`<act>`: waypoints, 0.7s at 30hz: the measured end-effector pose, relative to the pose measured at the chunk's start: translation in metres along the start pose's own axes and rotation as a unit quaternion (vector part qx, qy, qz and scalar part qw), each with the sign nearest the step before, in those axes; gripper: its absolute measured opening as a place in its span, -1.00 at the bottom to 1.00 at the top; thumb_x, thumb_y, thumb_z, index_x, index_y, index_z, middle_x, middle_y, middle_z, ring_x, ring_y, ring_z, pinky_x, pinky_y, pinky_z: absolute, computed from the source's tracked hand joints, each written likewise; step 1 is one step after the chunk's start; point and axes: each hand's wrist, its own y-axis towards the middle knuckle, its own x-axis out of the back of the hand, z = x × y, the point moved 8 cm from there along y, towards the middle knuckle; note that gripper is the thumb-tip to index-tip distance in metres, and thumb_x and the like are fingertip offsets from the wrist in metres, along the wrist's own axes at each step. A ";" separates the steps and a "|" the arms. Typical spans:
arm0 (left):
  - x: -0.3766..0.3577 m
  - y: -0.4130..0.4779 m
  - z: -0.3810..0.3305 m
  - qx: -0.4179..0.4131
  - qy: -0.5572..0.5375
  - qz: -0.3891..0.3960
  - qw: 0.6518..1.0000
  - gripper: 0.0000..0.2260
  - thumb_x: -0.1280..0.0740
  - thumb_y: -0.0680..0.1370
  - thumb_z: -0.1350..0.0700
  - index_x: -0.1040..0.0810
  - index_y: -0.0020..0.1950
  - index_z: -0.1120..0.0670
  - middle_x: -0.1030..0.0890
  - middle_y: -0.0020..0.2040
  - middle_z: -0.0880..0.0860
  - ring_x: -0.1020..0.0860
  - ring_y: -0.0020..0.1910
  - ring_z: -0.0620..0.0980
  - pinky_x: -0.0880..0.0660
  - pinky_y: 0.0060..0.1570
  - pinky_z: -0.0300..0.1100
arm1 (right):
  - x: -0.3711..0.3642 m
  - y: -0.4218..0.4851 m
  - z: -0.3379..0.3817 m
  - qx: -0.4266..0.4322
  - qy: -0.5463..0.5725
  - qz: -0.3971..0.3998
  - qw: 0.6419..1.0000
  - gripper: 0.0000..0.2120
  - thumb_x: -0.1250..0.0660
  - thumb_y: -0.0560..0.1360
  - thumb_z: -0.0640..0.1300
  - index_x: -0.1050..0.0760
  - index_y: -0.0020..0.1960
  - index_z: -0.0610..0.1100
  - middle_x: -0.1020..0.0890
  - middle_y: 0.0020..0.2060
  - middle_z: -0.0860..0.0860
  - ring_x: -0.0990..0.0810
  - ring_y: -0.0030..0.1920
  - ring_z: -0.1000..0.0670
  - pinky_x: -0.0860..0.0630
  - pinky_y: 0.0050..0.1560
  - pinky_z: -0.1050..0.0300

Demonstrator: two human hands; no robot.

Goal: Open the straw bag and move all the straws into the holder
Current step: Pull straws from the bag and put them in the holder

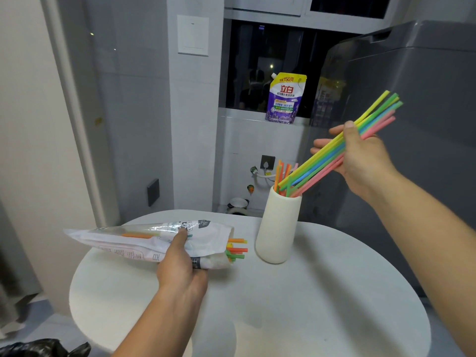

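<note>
Left hand [180, 266] grips the straw bag [128, 240] left of the holder [278, 228]; my right hand [360, 155] clasps a straw bundle [378, 109], low ends at its mouth.

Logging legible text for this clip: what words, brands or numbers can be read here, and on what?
"150克": yellow top band of the detergent pouch on the sill.
"立白": brand, large on the same pouch.
Smaller lines on the pouch: too blurred to read.
Print on the straw bag: crumpled and blurred, not readable.
</note>
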 end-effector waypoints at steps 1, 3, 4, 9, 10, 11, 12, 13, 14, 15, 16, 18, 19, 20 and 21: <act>0.000 0.001 0.001 0.001 0.001 0.001 1.000 -0.61 -0.43 0.64 0.11 -0.55 0.46 0.09 -0.71 0.29 0.09 -0.71 0.19 0.08 -0.66 0.07 0.04 | -0.002 0.001 -0.001 -0.001 -0.004 0.006 1.000 -0.65 -0.10 0.68 0.06 -0.50 0.23 -0.16 -0.73 -0.01 -0.08 -0.75 -0.07 -0.04 -0.68 0.01 0.02; 0.000 0.000 0.002 0.001 0.004 0.003 1.000 -0.62 -0.42 0.64 0.12 -0.54 0.47 0.08 -0.70 0.29 0.09 -0.71 0.18 0.08 -0.65 0.09 0.05 | -0.006 0.001 -0.003 -0.004 -0.010 0.019 1.000 -0.65 -0.11 0.68 0.06 -0.50 0.22 -0.16 -0.72 0.00 -0.09 -0.75 -0.06 -0.05 -0.68 0.01 0.00; -0.001 0.000 0.002 0.000 0.004 0.003 1.000 -0.62 -0.41 0.65 0.12 -0.54 0.47 0.08 -0.70 0.30 0.09 -0.71 0.18 0.08 -0.65 0.09 0.05 | -0.008 0.002 -0.003 -0.005 -0.016 0.025 1.000 -0.66 -0.11 0.68 0.06 -0.51 0.20 -0.15 -0.72 -0.01 -0.09 -0.75 -0.07 -0.05 -0.68 0.01 0.00; -0.002 -0.001 0.001 -0.003 0.002 0.003 1.000 -0.61 -0.41 0.64 0.12 -0.54 0.48 0.07 -0.71 0.28 0.09 -0.71 0.18 0.09 -0.64 0.11 0.07 | -0.013 0.005 0.004 0.019 -0.050 0.021 0.998 -0.69 -0.11 0.68 0.07 -0.52 0.17 -0.10 -0.72 -0.01 -0.06 -0.74 -0.08 -0.03 -0.68 -0.02 0.04; -0.002 -0.001 0.001 -0.003 0.002 0.004 1.000 -0.61 -0.41 0.64 0.12 -0.54 0.48 0.07 -0.71 0.28 0.09 -0.71 0.17 0.08 -0.65 0.09 0.06 | -0.012 0.006 0.006 0.025 -0.057 0.018 0.998 -0.70 -0.12 0.68 0.07 -0.52 0.17 -0.09 -0.72 -0.01 -0.05 -0.74 -0.08 -0.02 -0.67 -0.01 0.04; -0.002 -0.001 0.000 -0.003 0.002 0.004 1.000 -0.62 -0.41 0.65 0.13 -0.54 0.47 0.07 -0.71 0.28 0.08 -0.72 0.15 0.07 -0.66 0.07 0.05 | -0.012 0.006 0.007 0.029 -0.063 0.016 0.997 -0.70 -0.12 0.67 0.07 -0.51 0.17 -0.09 -0.71 -0.01 -0.05 -0.74 -0.08 -0.02 -0.67 0.00 0.03; -0.002 -0.002 0.000 -0.003 0.002 0.005 1.000 -0.62 -0.41 0.65 0.13 -0.54 0.47 0.07 -0.71 0.28 0.08 -0.72 0.14 0.07 -0.66 0.05 0.04 | -0.011 0.006 0.007 0.030 -0.067 0.014 0.997 -0.70 -0.12 0.67 0.07 -0.51 0.17 -0.08 -0.71 -0.01 -0.05 -0.74 -0.08 -0.02 -0.67 0.01 0.02; -0.002 -0.002 0.000 -0.003 0.002 0.005 1.000 -0.62 -0.41 0.65 0.13 -0.54 0.47 0.07 -0.71 0.28 0.08 -0.72 0.14 0.07 -0.67 0.03 0.03 | -0.011 0.007 0.008 0.030 -0.070 0.013 0.997 -0.70 -0.13 0.67 0.08 -0.51 0.18 -0.09 -0.71 -0.01 -0.05 -0.74 -0.08 -0.03 -0.67 0.01 0.02; -0.002 -0.002 0.000 -0.002 0.004 0.005 1.000 -0.62 -0.41 0.65 0.12 -0.54 0.47 0.07 -0.71 0.28 0.08 -0.72 0.15 0.07 -0.68 0.01 0.02 | -0.011 0.007 0.007 0.028 -0.074 0.013 0.997 -0.70 -0.13 0.67 0.08 -0.51 0.19 -0.09 -0.71 -0.01 -0.06 -0.74 -0.08 -0.03 -0.67 0.00 0.02; -0.001 -0.002 0.001 0.000 0.005 0.004 1.000 -0.62 -0.41 0.64 0.12 -0.55 0.47 0.07 -0.71 0.28 0.09 -0.72 0.16 0.07 -0.69 -0.02 -0.01 | -0.011 0.008 0.008 0.025 -0.079 0.015 0.996 -0.69 -0.13 0.67 0.08 -0.50 0.20 -0.09 -0.71 -0.01 -0.06 -0.74 -0.09 -0.03 -0.67 -0.01 0.03; -0.001 -0.002 0.001 0.002 0.005 0.003 1.000 -0.62 -0.41 0.64 0.12 -0.55 0.47 0.07 -0.71 0.28 0.09 -0.72 0.15 0.07 -0.71 -0.06 -0.03 | -0.012 0.008 0.008 0.022 -0.086 0.019 0.996 -0.69 -0.13 0.67 0.09 -0.50 0.20 -0.09 -0.71 -0.01 -0.06 -0.74 -0.09 -0.03 -0.67 -0.03 0.04; -0.001 -0.003 0.001 0.002 0.005 0.001 1.000 -0.62 -0.42 0.64 0.12 -0.55 0.47 0.08 -0.71 0.29 0.09 -0.72 0.10 0.05 -0.72 -0.20 -0.08 | -0.016 0.009 0.008 0.023 -0.102 0.029 0.994 -0.68 -0.12 0.67 0.09 -0.49 0.20 -0.10 -0.72 -0.04 -0.06 -0.74 -0.11 -0.03 -0.67 -0.09 0.07; -0.001 -0.003 0.000 0.002 0.004 -0.001 1.000 -0.62 -0.41 0.64 0.12 -0.55 0.47 0.08 -0.71 0.29 0.09 -0.72 0.08 0.04 -0.72 -0.25 -0.10 | -0.020 0.009 0.009 0.025 -0.113 0.037 0.993 -0.68 -0.12 0.67 0.09 -0.49 0.20 -0.10 -0.72 -0.05 -0.06 -0.74 -0.11 -0.04 -0.66 -0.12 0.08; -0.002 -0.004 0.001 0.003 0.004 -0.002 1.000 -0.62 -0.42 0.64 0.13 -0.55 0.47 0.08 -0.71 0.29 0.09 -0.72 0.08 0.04 -0.71 -0.28 -0.11 | -0.024 0.009 0.008 0.027 -0.125 0.045 0.991 -0.69 -0.12 0.67 0.09 -0.49 0.19 -0.10 -0.71 -0.06 -0.06 -0.74 -0.12 -0.03 -0.65 -0.14 0.09; -0.001 -0.004 0.001 0.004 0.005 -0.004 1.000 -0.62 -0.42 0.64 0.12 -0.55 0.46 0.08 -0.71 0.28 0.10 -0.72 0.09 0.04 -0.72 -0.27 -0.11 | -0.028 0.010 0.006 0.028 -0.137 0.054 0.989 -0.69 -0.12 0.67 0.09 -0.49 0.17 -0.10 -0.71 -0.06 -0.06 -0.73 -0.12 -0.04 -0.64 -0.13 0.09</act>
